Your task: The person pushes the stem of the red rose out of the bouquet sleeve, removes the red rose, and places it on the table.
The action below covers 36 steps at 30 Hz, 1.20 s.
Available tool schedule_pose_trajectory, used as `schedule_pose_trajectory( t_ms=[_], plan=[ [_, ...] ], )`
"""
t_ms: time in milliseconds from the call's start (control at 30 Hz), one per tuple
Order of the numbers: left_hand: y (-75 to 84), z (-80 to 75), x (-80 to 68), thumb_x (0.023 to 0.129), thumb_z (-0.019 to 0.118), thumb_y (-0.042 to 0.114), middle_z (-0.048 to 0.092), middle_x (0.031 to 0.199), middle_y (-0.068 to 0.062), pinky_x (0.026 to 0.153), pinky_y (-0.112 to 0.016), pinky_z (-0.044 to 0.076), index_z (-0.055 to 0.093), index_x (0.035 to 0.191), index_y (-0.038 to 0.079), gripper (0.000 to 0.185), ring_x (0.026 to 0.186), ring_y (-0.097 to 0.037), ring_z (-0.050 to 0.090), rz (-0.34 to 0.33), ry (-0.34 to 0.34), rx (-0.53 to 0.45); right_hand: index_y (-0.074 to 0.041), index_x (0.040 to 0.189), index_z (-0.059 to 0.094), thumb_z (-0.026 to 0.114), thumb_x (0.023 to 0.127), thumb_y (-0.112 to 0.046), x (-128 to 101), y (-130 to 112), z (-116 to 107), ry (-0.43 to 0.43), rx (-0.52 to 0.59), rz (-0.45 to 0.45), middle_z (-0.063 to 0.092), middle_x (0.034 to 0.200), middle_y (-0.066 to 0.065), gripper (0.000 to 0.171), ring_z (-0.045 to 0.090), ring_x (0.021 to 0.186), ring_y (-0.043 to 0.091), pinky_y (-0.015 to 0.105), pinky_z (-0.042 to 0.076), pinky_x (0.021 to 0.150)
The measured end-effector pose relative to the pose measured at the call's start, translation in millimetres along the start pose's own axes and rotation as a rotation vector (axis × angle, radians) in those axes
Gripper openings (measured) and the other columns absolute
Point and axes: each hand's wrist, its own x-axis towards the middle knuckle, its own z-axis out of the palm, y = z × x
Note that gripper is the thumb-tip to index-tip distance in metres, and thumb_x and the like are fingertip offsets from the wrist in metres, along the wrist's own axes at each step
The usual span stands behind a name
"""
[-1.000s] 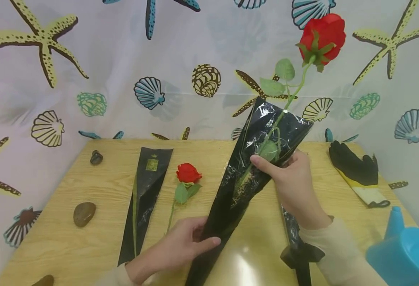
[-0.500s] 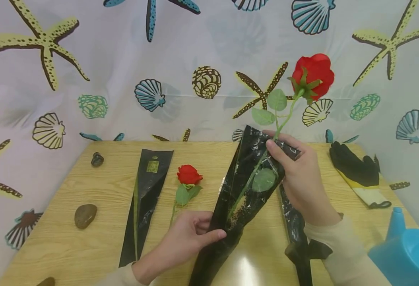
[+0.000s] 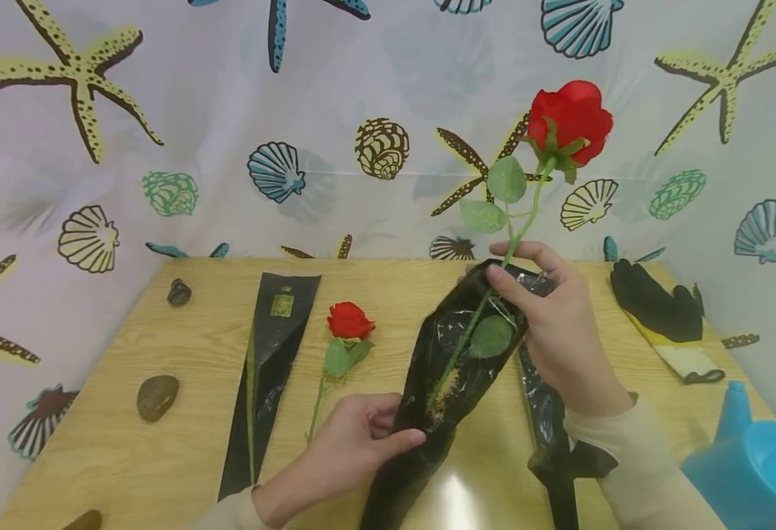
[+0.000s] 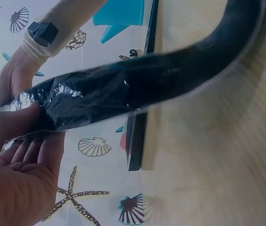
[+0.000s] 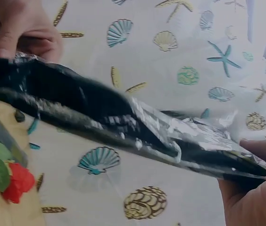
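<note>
Holding the lower part of a black plastic sleeve [image 3: 450,361], the left hand [image 3: 355,449] sits at the lower centre of the head view, thumb across the front of the sleeve and fingers curled behind it. The sleeve's long axis runs on a diagonal from the bottom centre of the frame up and to the right, narrow end toward the bottom edge, wide mouth toward the upper right. A red rose [image 3: 570,118] stands in it: the stem follows the same diagonal, steeper above the mouth, with the bloom pointing up in the upper right of the frame, against the shell-patterned curtain [image 3: 163,110]. The right hand [image 3: 554,324] is at the mouth of the sleeve, right of centre, its thumb and fingers pinching the stem together with the sleeve's rim. In the left wrist view the sleeve [image 4: 137,87] bends in an arc across the frame.

On the wooden table [image 3: 163,442] a second sleeve [image 3: 269,353] lies flat left of centre, and a second rose [image 3: 344,331] lies just beside it, bloom toward the far edge. A black glove [image 3: 660,313] lies at the right, and a blue watering can [image 3: 752,464] fills the lower right corner. Dark stones [image 3: 157,396] lie at the left.
</note>
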Motion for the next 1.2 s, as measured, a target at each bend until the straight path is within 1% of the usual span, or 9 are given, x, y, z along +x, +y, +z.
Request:
schedule_pose_trajectory(
  t_ms=[67, 200, 267, 433, 600, 700, 800, 867, 1200],
  plan=[
    [0.9, -1.9, 0.0, 0.089, 0.076, 0.018, 0.074, 0.097, 0.0, 0.074, -0.028, 0.056, 0.073, 0.112, 0.009, 0.025, 0.086, -0.011, 0.07, 0.02, -0.013, 0.003, 0.003, 0.118, 0.065, 0.067, 0.095, -0.008, 3.2, -7.1, -4.5, 0.009, -0.003, -0.019, 0.066, 0.118, 0.016, 0.025, 0.062, 0.11, 0.026, 0.033, 0.051, 0.088],
    [-1.1, -4.1, -1.7, 0.088, 0.078, 0.017, 0.072, 0.078, 0.004, 0.06, -0.023, 0.051, 0.07, 0.09, 0.006, 0.014, 0.069, -0.006, 0.065, 0.025, -0.037, 0.006, 0.008, 0.12, 0.063, 0.065, 0.096, -0.008, 9.2, -20.9, -14.1, 0.023, 0.057, -0.063, 0.07, 0.109, 0.018, 0.029, 0.066, 0.108, 0.026, 0.032, 0.048, 0.095],
    [-2.9, -3.6, -2.7, 0.087, 0.078, 0.017, 0.07, 0.075, 0.006, 0.058, -0.023, 0.049, 0.067, 0.084, 0.008, 0.015, 0.067, -0.006, 0.065, 0.003, -0.06, -0.003, 0.01, 0.12, 0.061, 0.066, 0.094, -0.004, 10.9, -25.0, -17.5, 0.019, 0.091, -0.066, 0.07, 0.107, 0.021, 0.03, 0.069, 0.097, 0.035, 0.039, 0.052, 0.087],
    [-4.0, -4.5, -4.5, 0.087, 0.078, 0.019, 0.072, 0.08, 0.007, 0.07, -0.026, 0.054, 0.067, 0.082, 0.01, 0.015, 0.077, -0.009, 0.069, -0.038, -0.118, 0.019, 0.013, 0.115, 0.058, 0.068, 0.091, 0.003, 10.8, -25.9, -19.2, 0.001, 0.131, -0.068, 0.07, 0.102, 0.022, 0.027, 0.069, 0.094, 0.037, 0.045, 0.052, 0.08],
    [-1.0, -9.6, -5.5, 0.087, 0.078, 0.02, 0.044, 0.063, 0.01, 0.062, -0.024, 0.048, 0.046, 0.067, 0.009, 0.039, 0.065, -0.004, 0.054, -0.038, -0.095, 0.078, 0.016, 0.111, 0.059, 0.068, 0.09, 0.006, 10.9, -23.6, -18.1, 0.007, 0.14, -0.106, 0.07, 0.099, 0.023, 0.025, 0.07, 0.09, 0.037, 0.046, 0.052, 0.077],
    [1.0, -12.9, -6.4, 0.091, 0.074, 0.021, 0.055, 0.07, 0.006, 0.068, -0.026, 0.053, 0.055, 0.073, 0.006, 0.03, 0.074, -0.007, 0.062, -0.056, -0.08, 0.077, 0.015, 0.111, 0.06, 0.069, 0.09, 0.004, 12.4, -23.6, -17.5, 0.03, 0.101, -0.122, 0.07, 0.099, 0.023, 0.026, 0.07, 0.09, 0.037, 0.044, 0.054, 0.077],
    [0.7, -14.9, -6.5, 0.094, 0.07, 0.016, 0.072, 0.098, -0.005, 0.081, -0.033, 0.055, 0.071, 0.1, 0.003, 0.014, 0.093, -0.015, 0.069, -0.055, -0.1, 0.049, 0.014, 0.111, 0.06, 0.071, 0.09, 0.001, 14.0, -24.7, -19.0, 0.06, 0.065, -0.126, 0.07, 0.099, 0.022, 0.027, 0.07, 0.09, 0.036, 0.043, 0.054, 0.076],
    [-0.7, -16.0, -6.6, 0.095, 0.068, 0.01, 0.071, 0.11, -0.006, 0.083, -0.034, 0.054, 0.07, 0.117, 0.004, 0.024, 0.096, -0.016, 0.068, -0.056, -0.117, 0.023, 0.013, 0.112, 0.059, 0.071, 0.09, -0.001, 15.2, -25.7, -21.3, 0.076, 0.059, -0.122, 0.07, 0.1, 0.022, 0.029, 0.07, 0.09, 0.036, 0.043, 0.054, 0.077],
    [-7.6, -21.6, -9.8, 0.093, 0.069, 0.006, 0.072, 0.105, -0.002, 0.081, -0.029, 0.054, 0.07, 0.115, 0.004, 0.022, 0.093, -0.014, 0.069, -0.026, -0.145, 0.017, 0.016, 0.112, 0.058, 0.072, 0.088, 0.001, 25.0, -34.8, -39.3, 0.117, 0.167, -0.136, 0.068, 0.102, 0.025, 0.031, 0.07, 0.092, 0.036, 0.043, 0.051, 0.081]
  ],
)
